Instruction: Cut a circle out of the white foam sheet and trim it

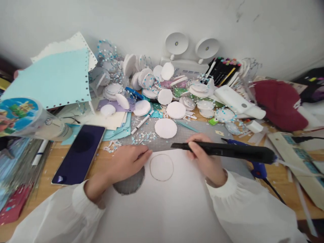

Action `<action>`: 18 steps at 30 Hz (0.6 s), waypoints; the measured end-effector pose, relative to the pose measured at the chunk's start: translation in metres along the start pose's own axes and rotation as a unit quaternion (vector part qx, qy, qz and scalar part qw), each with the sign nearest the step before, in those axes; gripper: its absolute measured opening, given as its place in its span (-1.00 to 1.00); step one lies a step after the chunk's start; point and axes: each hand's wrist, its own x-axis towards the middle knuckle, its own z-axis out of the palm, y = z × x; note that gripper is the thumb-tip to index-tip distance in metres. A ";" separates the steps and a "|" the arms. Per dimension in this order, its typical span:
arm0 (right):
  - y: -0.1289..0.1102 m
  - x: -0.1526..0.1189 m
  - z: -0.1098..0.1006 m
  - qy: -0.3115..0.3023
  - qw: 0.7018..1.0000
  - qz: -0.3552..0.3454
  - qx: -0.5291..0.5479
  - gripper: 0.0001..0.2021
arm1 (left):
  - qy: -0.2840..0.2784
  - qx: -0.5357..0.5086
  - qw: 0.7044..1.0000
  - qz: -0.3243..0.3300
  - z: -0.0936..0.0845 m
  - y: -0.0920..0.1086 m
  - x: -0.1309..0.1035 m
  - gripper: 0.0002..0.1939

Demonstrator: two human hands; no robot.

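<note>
My right hand is closed around a black utility knife, which lies sideways with its tip pointing left, just above the top edge of a white foam sheet. On that sheet a thin circle is drawn. To its left is a round cut-out hole through which the grey cutting mat shows. My left hand lies over the sheet's upper left part, beside the hole, fingers stretched towards the circle and holding nothing. A white foam disc rests on the mat beyond the sheet.
Many white discs and bead strings are heaped at the back. A phone and a decorated tub are on the left. At the right are a blue glue gun, a power strip and a maroon cap.
</note>
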 end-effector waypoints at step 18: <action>-0.005 -0.022 0.003 -0.063 0.983 -0.046 -0.168 -0.90 | -0.028 -0.014 0.999 -0.017 -0.002 0.002 0.003 -0.61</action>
